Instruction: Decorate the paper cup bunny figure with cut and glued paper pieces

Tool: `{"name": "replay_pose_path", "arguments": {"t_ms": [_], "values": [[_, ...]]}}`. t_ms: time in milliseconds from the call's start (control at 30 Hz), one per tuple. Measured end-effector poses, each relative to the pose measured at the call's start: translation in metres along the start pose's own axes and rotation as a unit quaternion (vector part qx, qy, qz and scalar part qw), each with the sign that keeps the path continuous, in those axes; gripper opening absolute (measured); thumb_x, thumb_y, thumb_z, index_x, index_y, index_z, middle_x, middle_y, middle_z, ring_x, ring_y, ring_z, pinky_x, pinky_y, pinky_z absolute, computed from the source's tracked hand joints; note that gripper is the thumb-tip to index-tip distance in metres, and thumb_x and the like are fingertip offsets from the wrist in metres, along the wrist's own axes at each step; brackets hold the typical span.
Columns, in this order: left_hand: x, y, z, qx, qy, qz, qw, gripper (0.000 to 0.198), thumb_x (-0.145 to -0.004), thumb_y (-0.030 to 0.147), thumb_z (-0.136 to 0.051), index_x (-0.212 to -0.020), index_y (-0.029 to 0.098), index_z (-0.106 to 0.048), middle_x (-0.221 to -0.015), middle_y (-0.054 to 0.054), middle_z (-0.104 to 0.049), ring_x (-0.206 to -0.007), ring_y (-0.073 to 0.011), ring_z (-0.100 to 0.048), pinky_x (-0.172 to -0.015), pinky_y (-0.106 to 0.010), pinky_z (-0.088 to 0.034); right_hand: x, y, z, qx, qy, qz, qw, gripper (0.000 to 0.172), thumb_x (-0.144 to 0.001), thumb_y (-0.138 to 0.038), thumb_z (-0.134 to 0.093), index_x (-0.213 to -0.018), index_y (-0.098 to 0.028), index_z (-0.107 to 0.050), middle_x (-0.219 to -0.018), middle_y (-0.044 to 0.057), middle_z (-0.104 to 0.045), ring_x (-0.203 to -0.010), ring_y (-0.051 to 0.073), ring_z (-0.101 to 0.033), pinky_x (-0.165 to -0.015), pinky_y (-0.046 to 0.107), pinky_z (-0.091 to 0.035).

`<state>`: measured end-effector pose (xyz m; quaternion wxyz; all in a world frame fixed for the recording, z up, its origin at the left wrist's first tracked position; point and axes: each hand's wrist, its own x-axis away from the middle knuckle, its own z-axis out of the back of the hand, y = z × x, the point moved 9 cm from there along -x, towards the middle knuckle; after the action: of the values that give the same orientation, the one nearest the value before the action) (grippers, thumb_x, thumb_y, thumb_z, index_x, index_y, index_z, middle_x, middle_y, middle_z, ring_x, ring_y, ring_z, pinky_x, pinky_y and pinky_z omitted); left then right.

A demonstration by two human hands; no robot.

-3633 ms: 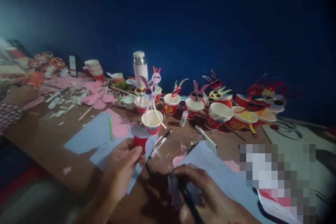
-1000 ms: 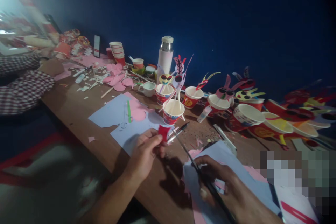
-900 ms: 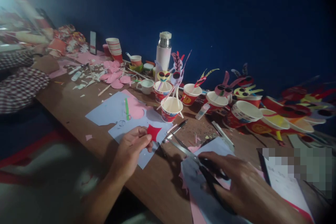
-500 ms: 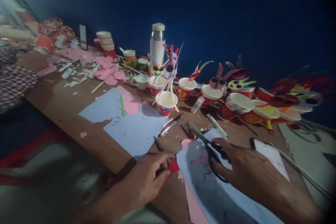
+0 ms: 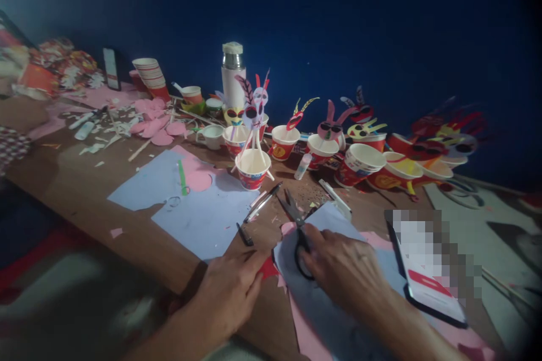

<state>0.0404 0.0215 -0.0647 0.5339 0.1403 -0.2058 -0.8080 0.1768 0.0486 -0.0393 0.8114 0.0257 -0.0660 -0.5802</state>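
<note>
My right hand (image 5: 342,262) is closed around the black handles of a pair of scissors (image 5: 292,208), its blades slightly apart and pointing away over the table. Under it lies a pale blue sheet (image 5: 339,316), partly covering pink paper (image 5: 302,324). My left hand (image 5: 228,287) is at the table's near edge, its fingers closed on a small piece of red paper (image 5: 269,269); the fingertips are partly hidden. A black pen cap (image 5: 244,234) and a pen (image 5: 263,202) lie just beyond the left hand.
Paper cups (image 5: 253,166) with paper mask figures stand along the back, near a white thermos (image 5: 233,79). Cut blue sheets (image 5: 199,214) lie left of centre, a phone (image 5: 427,271) at right. A co-worker's checked sleeve (image 5: 12,149) shows at far left.
My right hand has moved left with the scissors, which now point more straight ahead. More of the phone is uncovered. The left hand stays at the red paper while the view has shifted right.
</note>
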Motion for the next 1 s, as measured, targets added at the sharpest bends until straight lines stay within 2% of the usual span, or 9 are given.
{"name": "replay_pose_path", "arguments": {"t_ms": [133,267,333,400,500,567,667,833,1000], "values": [[0.000,0.005,0.007,-0.017,0.022,-0.031,0.999,0.027,-0.081,0.014,-0.043,-0.097,0.026,-0.061,-0.079,-0.002,-0.066,-0.071,-0.0177,-0.062,-0.066,-0.025,-0.044,0.002,-0.007,-0.002,-0.017,-0.004,0.003,1.000,0.017,-0.084,-0.030,-0.051,-0.097,-0.020,-0.057,-0.072,0.006,-0.064,-0.061,0.022,-0.063,-0.046,0.026,-0.033],[0.000,0.023,0.014,0.004,0.069,-0.124,0.990,0.023,-0.081,0.013,-0.042,-0.092,0.022,-0.061,-0.077,-0.004,-0.062,-0.072,-0.0164,-0.059,-0.064,-0.024,-0.044,0.001,0.000,0.008,-0.038,0.010,0.011,0.999,0.013,-0.086,-0.029,-0.049,-0.091,-0.023,-0.060,-0.074,0.004,-0.065,-0.062,0.020,-0.063,-0.047,0.025,-0.033],[0.000,0.029,0.016,0.029,0.082,-0.155,0.984,0.021,-0.082,0.013,-0.043,-0.092,0.021,-0.060,-0.077,-0.005,-0.060,-0.071,-0.0157,-0.057,-0.062,-0.024,-0.044,-0.001,0.018,0.020,-0.020,0.027,-0.009,0.999,0.017,-0.088,-0.028,-0.045,-0.089,-0.023,-0.061,-0.076,0.004,-0.066,-0.063,0.019,-0.063,-0.048,0.025,-0.033],[-0.001,0.032,0.017,0.052,0.079,-0.164,0.982,0.019,-0.083,0.013,-0.044,-0.089,0.020,-0.060,-0.077,-0.005,-0.059,-0.071,-0.0150,-0.055,-0.062,-0.024,-0.043,-0.004,0.048,0.032,0.021,0.044,-0.069,0.996,0.021,-0.088,-0.030,-0.044,-0.090,-0.021,-0.063,-0.078,0.007,-0.068,-0.063,0.020,-0.064,-0.048,0.025,-0.034],[-0.003,0.037,0.018,0.071,0.068,-0.177,0.979,0.019,-0.082,0.010,-0.044,-0.088,0.019,-0.060,-0.078,-0.005,-0.060,-0.073,-0.0154,-0.053,-0.063,-0.025,-0.043,-0.008,0.086,0.029,0.059,0.000,-0.129,0.990,0.025,-0.083,-0.037,-0.049,-0.082,-0.018,-0.065,-0.076,0.010,-0.070,-0.071,0.024,-0.066,-0.052,0.027,-0.038],[-0.003,0.041,0.016,0.075,0.060,-0.189,0.977,0.019,-0.082,0.010,-0.045,-0.088,0.019,-0.061,-0.080,-0.005,-0.061,-0.075,-0.0160,-0.052,-0.065,-0.026,-0.044,-0.010,0.097,0.018,0.063,-0.039,-0.134,0.988,0.028,-0.082,-0.039,-0.048,-0.080,-0.018,-0.067,-0.075,0.010,-0.070,-0.072,0.026,-0.066,-0.055,0.028,-0.040],[-0.001,0.046,0.009,0.068,0.048,-0.201,0.976,0.018,-0.081,0.011,-0.047,-0.087,0.019,-0.062,-0.084,-0.006,-0.062,-0.078,-0.0170,-0.052,-0.067,-0.027,-0.045,-0.011,0.095,0.009,0.053,-0.068,-0.109,0.990,0.025,-0.082,-0.035,-0.048,-0.081,-0.020,-0.068,-0.075,0.010,-0.071,-0.072,0.026,-0.066,-0.056,0.029,-0.040],[0.001,0.049,-0.003,0.054,0.035,-0.205,0.977,0.015,-0.080,0.011,-0.049,-0.084,0.019,-0.062,-0.090,-0.006,-0.063,-0.083,-0.0182,-0.052,-0.072,-0.030,-0.047,-0.008,0.073,0.014,-0.029,-0.077,-0.023,0.996,0.019,-0.080,-0.020,-0.048,-0.075,-0.023,-0.067,-0.075,0.003,-0.070,-0.073,0.020,-0.066,-0.058,0.026,-0.039],[0.000,0.053,-0.002,0.049,0.030,-0.212,0.976,0.016,-0.079,0.010,-0.049,-0.083,0.019,-0.062,-0.093,-0.005,-0.064,-0.085,-0.0186,-0.053,-0.072,-0.029,-0.048,-0.003,0.051,0.010,-0.087,-0.082,0.062,0.991,0.021,-0.078,-0.014,-0.047,-0.072,-0.023,-0.066,-0.078,0.000,-0.071,-0.078,0.019,-0.065,-0.065,0.025,-0.040]]}}
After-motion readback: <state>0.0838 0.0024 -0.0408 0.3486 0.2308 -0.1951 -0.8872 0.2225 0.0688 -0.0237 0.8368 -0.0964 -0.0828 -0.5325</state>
